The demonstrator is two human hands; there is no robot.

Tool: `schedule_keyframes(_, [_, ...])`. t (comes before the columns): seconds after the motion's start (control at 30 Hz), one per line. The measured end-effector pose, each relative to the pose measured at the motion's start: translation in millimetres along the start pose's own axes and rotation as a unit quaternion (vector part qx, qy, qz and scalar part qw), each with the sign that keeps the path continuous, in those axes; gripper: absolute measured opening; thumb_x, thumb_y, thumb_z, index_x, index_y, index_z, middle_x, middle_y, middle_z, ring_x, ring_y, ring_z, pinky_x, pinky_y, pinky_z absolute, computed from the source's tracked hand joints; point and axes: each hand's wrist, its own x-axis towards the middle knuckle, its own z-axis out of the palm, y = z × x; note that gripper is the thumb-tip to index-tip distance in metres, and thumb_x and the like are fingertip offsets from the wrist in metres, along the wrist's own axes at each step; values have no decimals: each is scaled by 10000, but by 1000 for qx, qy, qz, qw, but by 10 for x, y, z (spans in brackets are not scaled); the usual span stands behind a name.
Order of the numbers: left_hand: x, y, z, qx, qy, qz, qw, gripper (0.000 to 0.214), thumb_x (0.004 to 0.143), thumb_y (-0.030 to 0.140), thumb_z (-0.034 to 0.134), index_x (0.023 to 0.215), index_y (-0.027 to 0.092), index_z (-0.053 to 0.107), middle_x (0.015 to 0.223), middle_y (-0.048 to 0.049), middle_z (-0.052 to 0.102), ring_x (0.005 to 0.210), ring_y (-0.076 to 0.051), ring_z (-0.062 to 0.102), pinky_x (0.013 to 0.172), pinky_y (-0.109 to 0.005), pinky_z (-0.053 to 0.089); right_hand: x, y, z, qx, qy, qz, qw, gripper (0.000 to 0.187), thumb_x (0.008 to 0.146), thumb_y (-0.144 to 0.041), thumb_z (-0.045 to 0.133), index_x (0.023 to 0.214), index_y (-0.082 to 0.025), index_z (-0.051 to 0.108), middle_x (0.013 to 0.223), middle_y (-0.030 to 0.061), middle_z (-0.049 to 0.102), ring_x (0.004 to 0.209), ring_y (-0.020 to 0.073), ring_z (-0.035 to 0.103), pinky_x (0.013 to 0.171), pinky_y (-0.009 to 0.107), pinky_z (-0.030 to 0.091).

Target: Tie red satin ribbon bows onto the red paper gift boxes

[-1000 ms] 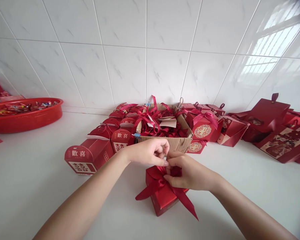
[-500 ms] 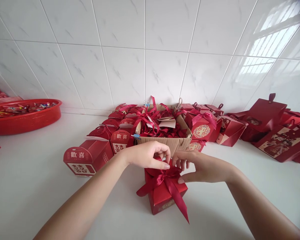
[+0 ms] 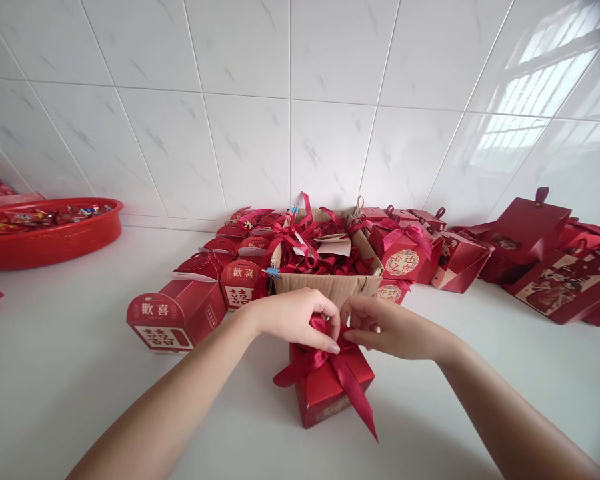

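A small red gift box (image 3: 325, 397) sits on the white counter in front of me. Across its top lies a dark red satin ribbon (image 3: 353, 390) tied in a bow, with two tails spreading left and toward me. My left hand (image 3: 300, 323) pinches the bow's left loop, thumb against curled fingers. From the other side my right hand (image 3: 387, 328) grips the right loop between thumb and fingers. Both hands partly cover the knot and the back of the box.
Behind the gift box stands a cardboard box (image 3: 330, 285) full of red ribbons. Red double-happiness boxes (image 3: 173, 313) are grouped to its left, and other red boxes (image 3: 405, 257) to its right. A red basin (image 3: 55, 243) of wrapped candies is far left; a tiled wall (image 3: 250, 133) rises behind.
My right hand has moved left and closed its thumb and fingers on the bow's right side. My left hand has shifted slightly at the bow, and the gift box stays in place.
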Motion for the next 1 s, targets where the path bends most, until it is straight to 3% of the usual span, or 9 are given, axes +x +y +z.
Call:
schedule_keyframes(0.3, [48, -66, 30, -13, 24, -44, 999, 304, 663, 452, 721, 809, 189, 680, 746, -13, 661, 661, -138, 563, 528, -218, 360, -21, 15, -47, 23, 47, 1, 999, 127, 796, -268, 599, 878, -208, 522, 732, -27, 517, 641, 106, 483, 529, 213, 381])
schedule_keyframes(0.5, [55, -68, 32, -16, 47, -54, 997, 348, 705, 514, 660, 782, 177, 701, 714, -23, 658, 632, -131, 538, 512, -223, 343, -4, 10, -62, 35, 50, -7, 998, 104, 803, -262, 586, 857, -197, 526, 743, -19, 528, 663, 109, 485, 558, 221, 394])
schedule_keyframes(0.73, [78, -95, 59, -9, 35, -41, 998, 267, 696, 422, 675, 739, 160, 707, 682, -23, 661, 604, -120, 507, 510, -226, 334, 7, 31, -45, 16, 60, -14, 998, 98, 784, -212, 578, 862, -202, 519, 762, -13, 535, 668, 113, 489, 556, 226, 394])
schedule_keyframes(1.0, [110, -133, 45, -13, 33, -49, 998, 269, 660, 431, 694, 695, 164, 697, 623, -3, 613, 571, -110, 462, 483, -229, 301, -22, 3, -57, 22, 80, -22, 996, 135, 759, -181, 592, 805, -199, 466, 729, -27, 502, 631, 101, 460, 539, 223, 395])
